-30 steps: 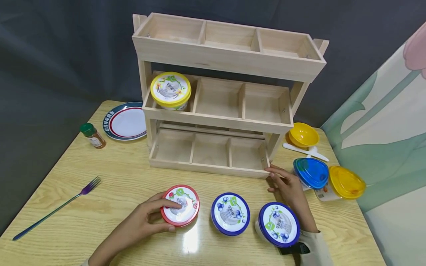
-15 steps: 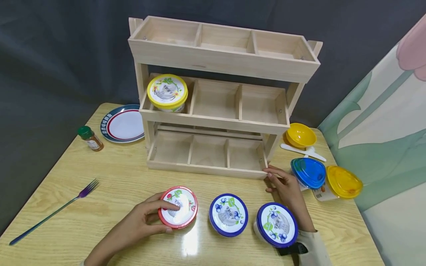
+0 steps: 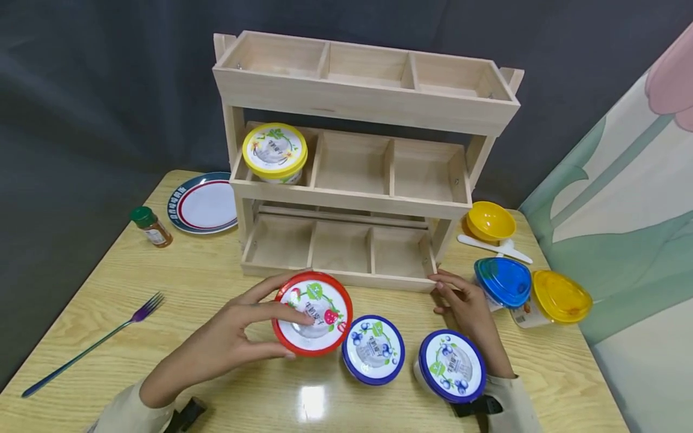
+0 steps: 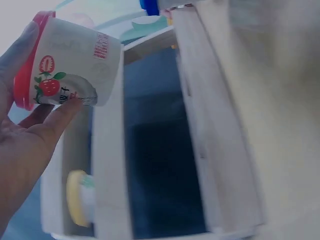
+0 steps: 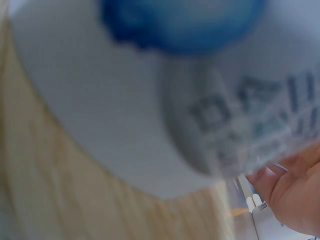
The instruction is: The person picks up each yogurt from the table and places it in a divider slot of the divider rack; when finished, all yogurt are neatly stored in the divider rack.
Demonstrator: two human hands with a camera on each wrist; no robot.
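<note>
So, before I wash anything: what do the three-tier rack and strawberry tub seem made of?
Three-tier rack: seemingly bare wood, matte, pale, faintly grained. Strawberry tub: lid likely plastic, from its smooth red gloss; smooth white body perhaps plastic or coated paper.

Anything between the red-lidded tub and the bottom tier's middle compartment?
Nothing visible but the front board of the bottom tier, which the red-lidded tub must pass over. The left hand holds the tub on the near side of it; the right hand is at the tier's right corner, out of the way.
</note>
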